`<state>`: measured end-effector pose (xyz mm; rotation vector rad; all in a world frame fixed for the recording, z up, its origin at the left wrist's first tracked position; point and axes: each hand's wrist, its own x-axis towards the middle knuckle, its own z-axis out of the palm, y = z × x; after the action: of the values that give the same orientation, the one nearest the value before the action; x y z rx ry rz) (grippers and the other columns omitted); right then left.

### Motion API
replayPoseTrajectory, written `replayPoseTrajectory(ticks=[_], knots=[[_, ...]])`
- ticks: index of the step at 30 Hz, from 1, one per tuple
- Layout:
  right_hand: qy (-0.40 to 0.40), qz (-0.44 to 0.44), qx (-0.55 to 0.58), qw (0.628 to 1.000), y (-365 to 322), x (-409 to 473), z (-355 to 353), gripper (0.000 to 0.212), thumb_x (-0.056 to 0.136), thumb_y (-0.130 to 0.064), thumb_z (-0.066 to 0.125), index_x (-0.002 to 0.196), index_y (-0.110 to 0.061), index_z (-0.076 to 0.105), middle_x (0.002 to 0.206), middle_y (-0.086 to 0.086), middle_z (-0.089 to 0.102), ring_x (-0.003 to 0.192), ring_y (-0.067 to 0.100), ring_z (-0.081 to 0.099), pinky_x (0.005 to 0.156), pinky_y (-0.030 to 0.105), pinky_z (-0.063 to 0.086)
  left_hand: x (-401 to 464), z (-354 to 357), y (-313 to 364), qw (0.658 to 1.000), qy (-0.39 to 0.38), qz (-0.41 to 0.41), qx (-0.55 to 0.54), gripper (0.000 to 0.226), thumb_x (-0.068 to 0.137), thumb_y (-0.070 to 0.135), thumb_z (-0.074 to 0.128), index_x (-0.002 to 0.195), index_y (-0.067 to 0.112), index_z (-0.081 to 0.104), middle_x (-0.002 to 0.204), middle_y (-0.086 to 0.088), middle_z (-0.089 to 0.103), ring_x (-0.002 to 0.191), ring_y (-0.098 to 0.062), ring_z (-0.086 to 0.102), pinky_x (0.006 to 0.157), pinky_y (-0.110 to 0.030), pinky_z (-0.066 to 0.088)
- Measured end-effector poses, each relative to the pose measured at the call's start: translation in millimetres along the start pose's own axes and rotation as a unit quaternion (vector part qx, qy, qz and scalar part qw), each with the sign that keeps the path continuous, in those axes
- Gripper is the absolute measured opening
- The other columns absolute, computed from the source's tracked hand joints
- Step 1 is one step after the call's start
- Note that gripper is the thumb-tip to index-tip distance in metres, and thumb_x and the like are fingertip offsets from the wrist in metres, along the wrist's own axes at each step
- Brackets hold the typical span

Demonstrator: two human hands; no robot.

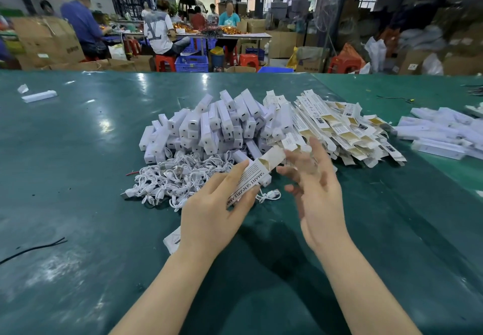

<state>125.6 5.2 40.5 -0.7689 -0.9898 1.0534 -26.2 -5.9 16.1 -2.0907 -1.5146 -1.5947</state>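
One box (257, 174) is sitting in the left hand (209, 214), grip pinching it above the bench (65, 178). Right hand (318, 191) is showing blurred, grip spread at its open end. Three heaps are lying behind: lamps (209, 125), cables (177, 178), flat cartons (339, 128); counts unreadable.

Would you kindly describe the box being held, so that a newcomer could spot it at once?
On the green table, look just before the heap of white lamps and the tangle of white cables. There the left hand grips a slim white carton. Unlike the flat cartons piled rightward, it is held up, its far end open, black lettering along its side.
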Motion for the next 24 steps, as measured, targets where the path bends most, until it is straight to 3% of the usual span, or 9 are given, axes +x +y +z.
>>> replayPoseTrajectory(ticks=[2,5,8,12,15,17,20,24], knots=[[-0.013,0.079,0.034,0.996,-3,1,0,0.021,0.095,-0.028,0.055,0.107,-0.034,0.071,0.094,-0.005,0.074,0.079,0.009,0.067,0.056,0.017,0.046,-1,0,-2,1.0,-0.009,0.018,0.014,0.044,0.088,0.042,0.055,0.12,0.017,0.07,0.082,0.004,0.067,0.056,-0.018,0.056,0.049,-0.033,0.053],[-0.06,0.089,0.003,0.994,-4,-1,2,0.021,0.08,-0.039,0.062,0.088,-0.031,0.079,0.089,-0.004,0.074,0.076,0.008,0.065,0.059,0.017,0.045,-1,0,-3,0.999,-0.013,0.029,0.015,0.044,0.088,0.042,0.055,0.12,0.017,0.07,0.084,0.003,0.068,0.059,-0.021,0.061,0.05,-0.03,0.053],[-0.036,0.052,-0.033,0.997,3,-1,2,0.015,0.081,-0.03,0.067,0.092,-0.033,0.077,0.084,-0.006,0.074,0.073,0.005,0.063,0.063,0.019,0.045,-1,2,-4,0.999,-0.01,0.035,0.018,0.044,0.087,0.042,0.056,0.119,0.017,0.071,0.084,0.003,0.069,0.061,-0.021,0.063,0.049,-0.031,0.053],[-0.02,0.063,-0.003,0.998,9,1,1,0.026,0.092,-0.022,0.062,0.113,-0.038,0.062,0.087,-0.013,0.073,0.077,0.005,0.066,0.062,0.021,0.046,-2,4,-4,0.999,-0.003,0.023,0.036,0.042,0.088,0.044,0.056,0.119,0.02,0.071,0.085,0.005,0.068,0.06,-0.019,0.061,0.049,-0.03,0.052],[-0.057,0.083,-0.049,0.994,10,-1,3,0.026,0.077,-0.041,0.069,0.103,-0.037,0.07,0.095,-0.012,0.073,0.085,0.006,0.067,0.07,0.026,0.045,-2,5,-6,0.998,-0.004,0.015,0.054,0.042,0.087,0.044,0.055,0.118,0.021,0.072,0.087,0.005,0.07,0.061,-0.02,0.063,0.05,-0.027,0.05],[-0.035,0.092,-0.058,0.993,13,0,4,0.019,0.081,-0.033,0.07,0.1,-0.032,0.07,0.091,-0.01,0.074,0.08,0.005,0.067,0.066,0.021,0.046,-2,5,-7,0.998,-0.002,0.024,0.066,0.041,0.086,0.043,0.055,0.116,0.021,0.073,0.086,0.005,0.07,0.06,-0.019,0.064,0.05,-0.025,0.048],[0.01,0.168,0.08,0.983,16,4,1,0.007,0.088,-0.014,0.064,0.093,-0.018,0.066,0.073,-0.004,0.069,0.06,0.006,0.058,0.049,0.017,0.044,-3,9,-6,0.996,-0.001,0.06,0.066,0.039,0.086,0.044,0.058,0.114,0.021,0.074,0.084,0.005,0.069,0.059,-0.017,0.063,0.048,-0.025,0.049],[-0.043,0.214,0.112,0.969,17,4,2,0.018,0.078,-0.022,0.066,0.094,-0.015,0.063,0.071,-0.001,0.068,0.055,0.005,0.057,0.05,0.017,0.047,-3,10,-6,0.995,0.006,0.086,0.052,0.038,0.085,0.04,0.06,0.113,0.018,0.075,0.084,0.002,0.07,0.061,-0.018,0.064,0.048,-0.028,0.052]])
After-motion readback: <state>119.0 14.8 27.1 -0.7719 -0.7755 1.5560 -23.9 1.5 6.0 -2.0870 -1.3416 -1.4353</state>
